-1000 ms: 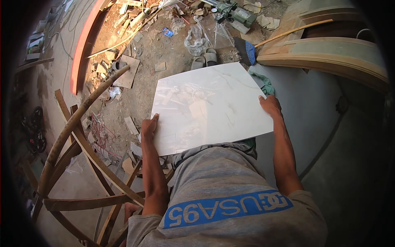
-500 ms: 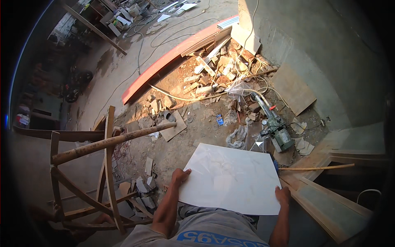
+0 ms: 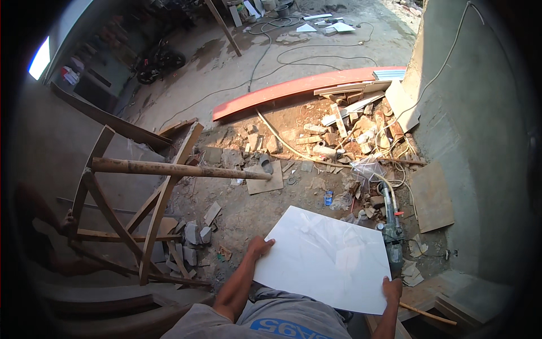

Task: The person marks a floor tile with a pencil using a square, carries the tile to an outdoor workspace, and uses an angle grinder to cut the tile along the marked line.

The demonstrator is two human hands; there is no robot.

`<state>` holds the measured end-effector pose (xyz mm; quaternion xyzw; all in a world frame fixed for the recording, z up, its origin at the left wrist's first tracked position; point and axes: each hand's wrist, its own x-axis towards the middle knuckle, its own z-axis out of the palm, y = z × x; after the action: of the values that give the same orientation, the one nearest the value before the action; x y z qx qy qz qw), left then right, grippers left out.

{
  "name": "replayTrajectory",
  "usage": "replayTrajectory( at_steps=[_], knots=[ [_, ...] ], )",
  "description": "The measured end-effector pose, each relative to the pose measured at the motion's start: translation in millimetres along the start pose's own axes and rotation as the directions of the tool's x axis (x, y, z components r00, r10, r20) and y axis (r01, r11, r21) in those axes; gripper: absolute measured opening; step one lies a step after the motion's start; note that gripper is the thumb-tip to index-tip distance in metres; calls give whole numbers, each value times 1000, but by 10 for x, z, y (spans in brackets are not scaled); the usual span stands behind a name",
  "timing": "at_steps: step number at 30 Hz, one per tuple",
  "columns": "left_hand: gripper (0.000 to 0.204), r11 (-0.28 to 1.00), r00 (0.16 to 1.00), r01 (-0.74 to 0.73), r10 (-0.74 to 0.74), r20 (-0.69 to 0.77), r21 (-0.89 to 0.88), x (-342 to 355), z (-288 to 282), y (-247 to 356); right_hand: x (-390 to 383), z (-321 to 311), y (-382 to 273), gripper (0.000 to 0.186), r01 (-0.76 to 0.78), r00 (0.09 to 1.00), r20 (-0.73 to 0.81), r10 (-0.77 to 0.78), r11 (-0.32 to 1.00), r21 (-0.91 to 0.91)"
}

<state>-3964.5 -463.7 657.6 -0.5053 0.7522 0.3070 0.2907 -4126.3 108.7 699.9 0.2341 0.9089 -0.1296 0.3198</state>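
a glossy white slab [image 3: 330, 260] is held in front of the person's waist, at the near side of the scene, its broad face turned up and catching pale reflections. the left hand [image 3: 261, 247] grips the slab's left edge, thumb laid over the top face; the right hand [image 3: 391, 289] grips the right edge lower down, its thumb also on top. the other fingers are mostly hidden. below the slab's near edge is a grey shirt [image 3: 243, 322] with a blue patch.

just beyond the slab's right corner stands a green machine [image 3: 393, 243], and farther right a brown board [image 3: 431, 196] leans by the grey wall [image 3: 480, 118]. beyond the slab's far edge, a small blue packet [image 3: 328, 198] lies on the dirt. to the left is a crossed wooden frame [image 3: 160, 223], with a bamboo pole [image 3: 192, 170] running across it and grey blocks [image 3: 193, 233] on the ground beside it. at its far left end there seems to be another person's hand [image 3: 69, 223], though that corner is dark. farther off, sunlit rubble [image 3: 316, 133] lies before a long red beam [image 3: 293, 92], and a motorcycle [image 3: 161, 63] stands at far left.
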Motion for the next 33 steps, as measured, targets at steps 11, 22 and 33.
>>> replayTrajectory(
  at_steps=[11, 22, 33],
  knots=[
    [77, 953, 974, 214, -224, -25, -216, 769, -568, -301, 780, -222, -2647, 56, 204, 978, 91, -187, 947, -248],
    [67, 802, 930, 274, -362, -68, -531, 2046, -2705, 827, 1061, -517, -6026, 60, 319, 948, 93, -306, 890, -325],
    [68, 699, 895, 284, -438, -79, -656, 3796, -3351, 1962, 2240, -818, -8412, 65, 473, 878, 155, -454, 768, -431]
  ],
)
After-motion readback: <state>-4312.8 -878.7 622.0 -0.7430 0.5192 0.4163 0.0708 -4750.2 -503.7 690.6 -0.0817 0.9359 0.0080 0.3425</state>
